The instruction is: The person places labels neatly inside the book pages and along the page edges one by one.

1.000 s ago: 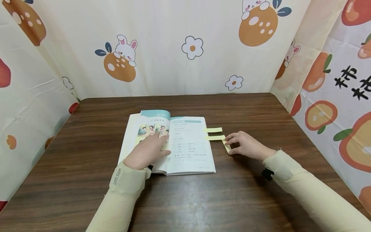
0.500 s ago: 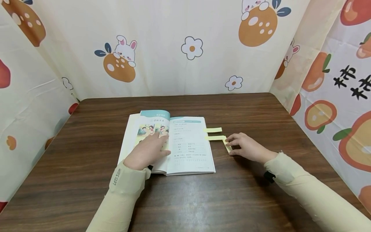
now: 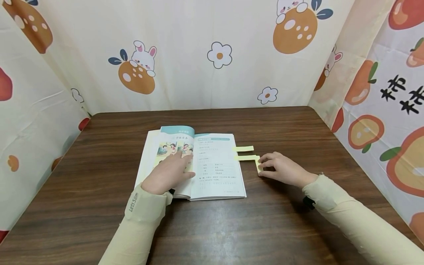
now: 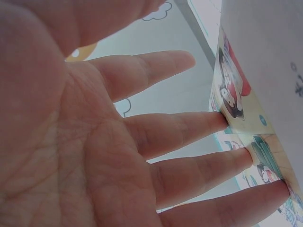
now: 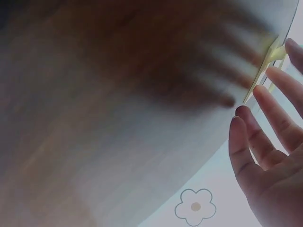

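An open textbook (image 3: 216, 173) lies on the brown table, its left page bearing coloured pictures. My left hand (image 3: 169, 171) presses the left page, fingers spread; in the left wrist view several fingertips touch the picture page (image 4: 232, 90). Two yellow sticky strips, an upper strip (image 3: 244, 148) and a lower strip (image 3: 246, 158), stick out from the right page's edge. At the lower one's outer end stands a third yellow sticky strip (image 3: 258, 167), turned crosswise. My right hand (image 3: 281, 168) touches it with gently bent fingers. The right wrist view shows fingertips right at that strip (image 5: 260, 73).
The brown wooden table (image 3: 212, 228) spreads around the book. A patterned curtain (image 3: 185, 55) with fruit, rabbits and flowers rises behind the table's far edge, and similar printed cloth (image 3: 374, 84) hangs along the right side. Another cloth (image 3: 36, 121) hangs at the left.
The crosswise strip under my right fingers has turned from slanting to nearly straight, its lower end shifting left. My right thumb has moved slightly left. The left hand has stayed in place.
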Available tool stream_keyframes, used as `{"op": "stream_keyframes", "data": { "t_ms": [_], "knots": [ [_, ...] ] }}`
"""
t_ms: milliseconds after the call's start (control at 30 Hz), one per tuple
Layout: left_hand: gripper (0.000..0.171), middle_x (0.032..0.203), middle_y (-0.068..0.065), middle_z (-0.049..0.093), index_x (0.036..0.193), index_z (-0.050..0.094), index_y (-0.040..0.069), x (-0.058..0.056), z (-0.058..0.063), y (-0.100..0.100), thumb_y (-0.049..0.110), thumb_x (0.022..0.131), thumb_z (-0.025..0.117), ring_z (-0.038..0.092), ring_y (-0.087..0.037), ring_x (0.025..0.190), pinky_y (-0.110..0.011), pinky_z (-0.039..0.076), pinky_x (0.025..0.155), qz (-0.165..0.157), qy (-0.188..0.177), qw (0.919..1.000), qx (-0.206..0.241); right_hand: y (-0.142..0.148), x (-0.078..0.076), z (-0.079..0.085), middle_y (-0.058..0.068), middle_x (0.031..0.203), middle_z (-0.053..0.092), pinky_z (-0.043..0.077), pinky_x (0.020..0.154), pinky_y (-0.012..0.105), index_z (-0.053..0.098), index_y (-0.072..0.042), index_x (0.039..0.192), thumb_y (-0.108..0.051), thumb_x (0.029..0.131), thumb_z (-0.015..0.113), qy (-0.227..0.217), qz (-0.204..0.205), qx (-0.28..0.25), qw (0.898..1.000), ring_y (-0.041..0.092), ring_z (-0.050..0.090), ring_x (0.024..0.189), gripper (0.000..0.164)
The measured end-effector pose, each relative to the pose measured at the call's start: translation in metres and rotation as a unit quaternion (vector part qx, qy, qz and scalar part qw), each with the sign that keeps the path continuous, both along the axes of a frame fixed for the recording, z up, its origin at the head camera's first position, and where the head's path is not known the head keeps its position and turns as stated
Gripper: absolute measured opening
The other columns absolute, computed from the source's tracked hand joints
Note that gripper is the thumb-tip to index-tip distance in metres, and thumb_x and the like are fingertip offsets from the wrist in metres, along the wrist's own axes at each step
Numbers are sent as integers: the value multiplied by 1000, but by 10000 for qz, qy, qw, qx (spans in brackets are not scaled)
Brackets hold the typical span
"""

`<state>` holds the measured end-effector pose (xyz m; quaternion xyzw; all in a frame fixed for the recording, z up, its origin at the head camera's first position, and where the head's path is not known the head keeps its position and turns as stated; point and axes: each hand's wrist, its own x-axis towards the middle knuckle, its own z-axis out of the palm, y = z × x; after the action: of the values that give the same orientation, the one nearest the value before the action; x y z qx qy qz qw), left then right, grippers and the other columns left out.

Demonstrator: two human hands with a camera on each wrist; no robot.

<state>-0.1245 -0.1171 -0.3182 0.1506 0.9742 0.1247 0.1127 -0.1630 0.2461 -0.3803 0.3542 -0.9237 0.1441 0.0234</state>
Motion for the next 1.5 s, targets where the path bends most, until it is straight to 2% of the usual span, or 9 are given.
{"op": "stream_keyframes", "data": {
  "t_ms": [267,400,600,800,933,1067,1233,1367,1500],
  "knots": [
    [61,148,-27,45,146,47,2,0,0,0,29,95,67,45,-43,137,-53,40,110,10,-3,10000,-14,-4,0,-1,12,102,73,55,83,40,77,0,96,-8,82,71,946,360,276,9945,27,67,93,17],
    [61,147,-26,47,145,48,2,0,0,0,29,94,67,46,-42,136,-53,40,109,10,5,10000,-13,-5,-1,-1,11,100,72,55,81,40,76,1,95,-1,81,70,1028,268,293,9939,27,67,91,16],
    [60,146,-26,48,145,48,2,0,0,0,29,94,67,47,-42,134,-52,42,108,-6,39,10000,-21,-5,-8,-1,8,94,63,51,70,34,75,2,102,3,84,69,-44,-501,-100,9987,21,60,80,19],
    [61,147,-26,47,145,48,3,0,0,0,29,94,67,47,-42,135,-53,41,109,13,19,10000,-15,-4,-19,0,11,95,69,43,70,29,75,-2,110,-10,91,67,-1474,-1530,-535,9757,15,54,77,22],
    [61,147,-26,47,146,48,3,0,0,0,29,95,67,46,-42,135,-53,40,109,23,9,10000,-19,-3,-24,0,8,81,70,49,63,29,73,-1,110,-15,94,65,-2496,-1909,-1150,9424,14,59,68,23],
    [61,147,-26,46,146,47,3,0,0,0,29,95,67,46,-42,136,-53,40,109,24,9,10000,-31,-3,-25,0,1,68,63,53,55,26,67,9,105,-11,95,62,-3811,-2103,-2241,8720,10,57,57,23],
    [61,148,-26,46,146,47,3,0,-1,0,29,95,67,45,-42,136,-53,40,109,23,7,10000,-17,-4,-25,-1,0,74,68,58,64,25,63,9,100,-4,97,57,-4647,-2157,-3175,7980,7,64,63,15],
    [61,147,-27,46,146,48,3,0,-1,0,29,94,67,46,-42,135,-53,41,108,10,32,10000,-5,-5,-24,2,2,78,71,59,69,25,61,6,98,-3,97,57,-4843,-2304,-3494,7683,8,68,68,10],
    [61,147,-27,46,146,48,3,0,-1,0,29,94,67,46,-42,136,-53,41,108,11,35,10000,-12,-4,-23,8,3,76,71,59,68,25,60,4,94,-4,95,58,-4924,-2472,-3480,7585,10,69,67,8]
  ]
}}
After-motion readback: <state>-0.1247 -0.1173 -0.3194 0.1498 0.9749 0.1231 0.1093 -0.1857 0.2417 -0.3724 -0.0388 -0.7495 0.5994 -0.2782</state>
